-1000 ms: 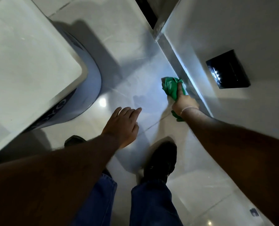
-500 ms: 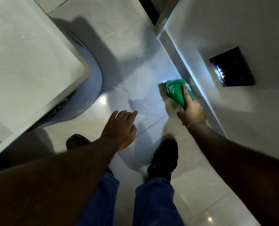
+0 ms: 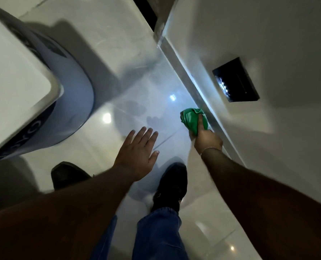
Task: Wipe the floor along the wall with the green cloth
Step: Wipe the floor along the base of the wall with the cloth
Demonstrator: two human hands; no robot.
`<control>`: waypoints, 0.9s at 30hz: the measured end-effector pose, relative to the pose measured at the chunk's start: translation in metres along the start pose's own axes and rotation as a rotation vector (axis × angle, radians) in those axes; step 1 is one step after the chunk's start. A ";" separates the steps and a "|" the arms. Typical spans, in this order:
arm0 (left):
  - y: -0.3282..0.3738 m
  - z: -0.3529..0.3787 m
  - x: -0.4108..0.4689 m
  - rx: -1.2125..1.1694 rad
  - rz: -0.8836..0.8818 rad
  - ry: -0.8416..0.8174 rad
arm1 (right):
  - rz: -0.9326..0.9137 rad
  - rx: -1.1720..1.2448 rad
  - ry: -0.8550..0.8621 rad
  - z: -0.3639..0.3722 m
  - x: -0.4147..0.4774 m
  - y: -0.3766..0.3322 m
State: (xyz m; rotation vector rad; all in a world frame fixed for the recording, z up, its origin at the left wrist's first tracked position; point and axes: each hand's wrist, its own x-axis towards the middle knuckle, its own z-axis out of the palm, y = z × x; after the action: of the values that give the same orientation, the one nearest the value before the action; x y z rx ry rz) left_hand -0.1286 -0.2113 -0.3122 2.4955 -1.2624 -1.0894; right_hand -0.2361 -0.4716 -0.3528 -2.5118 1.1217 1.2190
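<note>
My right hand (image 3: 206,138) presses the bunched green cloth (image 3: 190,119) onto the glossy pale floor tiles (image 3: 156,81), right at the foot of the white wall (image 3: 268,147) and against its grey skirting strip (image 3: 193,91). Its fingers close over the cloth's near part. My left hand (image 3: 137,155) hovers over the floor to the left, fingers spread, holding nothing.
A white table top (image 3: 15,87) on a rounded grey base (image 3: 75,102) fills the left side. A black recessed wall light (image 3: 235,80) shines on the floor. My two black shoes (image 3: 172,184) stand on the tiles below my hands. A dark gap (image 3: 144,10) lies at the far wall corner.
My right hand has slid the cloth back and forth along the skirting, ending slightly nearer than half a second ago. My left hand has opened its fingers wider and lifted a little.
</note>
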 end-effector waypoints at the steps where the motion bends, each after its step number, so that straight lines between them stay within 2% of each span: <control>1: 0.005 0.001 -0.001 -0.002 0.001 -0.001 | 0.000 -0.008 -0.021 0.003 -0.005 0.009; 5: 0.013 0.010 -0.014 0.016 0.000 -0.034 | 0.090 0.025 -0.151 0.012 -0.028 0.042; 7: 0.011 0.017 -0.025 0.000 -0.055 -0.038 | 0.216 0.092 -0.219 0.023 -0.044 0.060; 8: 0.010 0.020 -0.029 0.004 -0.071 -0.056 | 0.339 0.194 -0.229 0.027 -0.055 0.069; 11: 0.007 0.024 -0.037 0.042 -0.090 -0.083 | 0.735 0.621 -0.185 0.050 -0.091 0.086; 13: 0.005 0.026 -0.039 0.052 -0.067 -0.083 | 0.822 0.705 -0.050 0.061 -0.106 0.081; 16: 0.004 0.029 -0.041 0.046 -0.071 -0.084 | 0.622 0.628 0.076 0.063 -0.113 0.054; 19: 0.005 0.027 -0.035 0.040 -0.091 -0.103 | 0.420 0.587 0.102 0.052 -0.101 0.026; 23: 0.007 0.025 -0.030 0.028 -0.083 -0.093 | 0.175 0.440 0.085 0.026 -0.050 0.000; 27: 0.011 0.017 -0.023 0.046 -0.098 -0.149 | 0.089 0.269 0.013 0.012 -0.010 -0.002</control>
State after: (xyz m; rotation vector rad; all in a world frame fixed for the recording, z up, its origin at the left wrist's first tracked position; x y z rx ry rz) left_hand -0.1558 -0.1980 -0.3080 2.5763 -1.2265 -1.3059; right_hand -0.2462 -0.4595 -0.3535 -2.2945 1.3161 0.9951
